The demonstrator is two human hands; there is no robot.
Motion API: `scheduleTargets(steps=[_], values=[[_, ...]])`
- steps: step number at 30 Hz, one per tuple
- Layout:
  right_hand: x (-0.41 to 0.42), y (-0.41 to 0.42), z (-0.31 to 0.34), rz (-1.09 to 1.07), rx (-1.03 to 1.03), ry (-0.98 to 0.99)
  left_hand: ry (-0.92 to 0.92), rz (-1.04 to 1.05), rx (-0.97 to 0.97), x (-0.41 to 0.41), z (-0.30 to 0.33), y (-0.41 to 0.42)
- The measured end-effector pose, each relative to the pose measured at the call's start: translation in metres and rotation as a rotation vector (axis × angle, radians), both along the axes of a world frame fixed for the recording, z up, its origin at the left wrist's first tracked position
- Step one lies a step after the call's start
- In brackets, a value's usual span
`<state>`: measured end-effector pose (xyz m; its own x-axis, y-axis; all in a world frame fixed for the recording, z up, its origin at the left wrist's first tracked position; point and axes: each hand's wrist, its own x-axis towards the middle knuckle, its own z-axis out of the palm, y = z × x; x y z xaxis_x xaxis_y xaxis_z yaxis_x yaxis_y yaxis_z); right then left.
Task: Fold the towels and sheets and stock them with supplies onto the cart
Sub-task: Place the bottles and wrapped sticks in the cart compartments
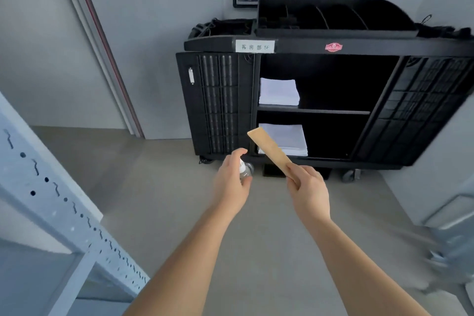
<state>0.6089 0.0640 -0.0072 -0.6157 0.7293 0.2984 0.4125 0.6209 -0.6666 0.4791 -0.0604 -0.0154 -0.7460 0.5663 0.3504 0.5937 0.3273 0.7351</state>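
Two supplies are in hand before the cart (333, 46): the left hand (232, 182) curls round a small clear bottle (245, 171) with a white cap, and the right hand (307, 188) pinches one end of a flat tan packet (269, 147), both held low in front of the cart's lower shelf. To stock them well, I'd lift both to the divided tray (333, 16) on the cart's top and set each in its own compartment, bottle upright. Folded white linens (279, 92) already sit on both shelves inside.
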Motion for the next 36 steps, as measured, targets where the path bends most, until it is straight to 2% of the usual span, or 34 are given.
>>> scheduleTargets(steps=[11, 22, 36], values=[[-0.118, 0.158, -0.005, -0.022, 0.033, 0.057, 0.074, -0.027, -0.033, -0.118, 0.006, 0.155], [-0.24, 0.375, 0.059, -0.006, 0.132, 0.136, 0.117, -0.03, 0.03, -0.242, 0.08, 0.365], [-0.354, 0.546, 0.113, -0.033, 0.28, 0.202, 0.256, -0.074, 0.119, -0.371, 0.145, 0.526]])
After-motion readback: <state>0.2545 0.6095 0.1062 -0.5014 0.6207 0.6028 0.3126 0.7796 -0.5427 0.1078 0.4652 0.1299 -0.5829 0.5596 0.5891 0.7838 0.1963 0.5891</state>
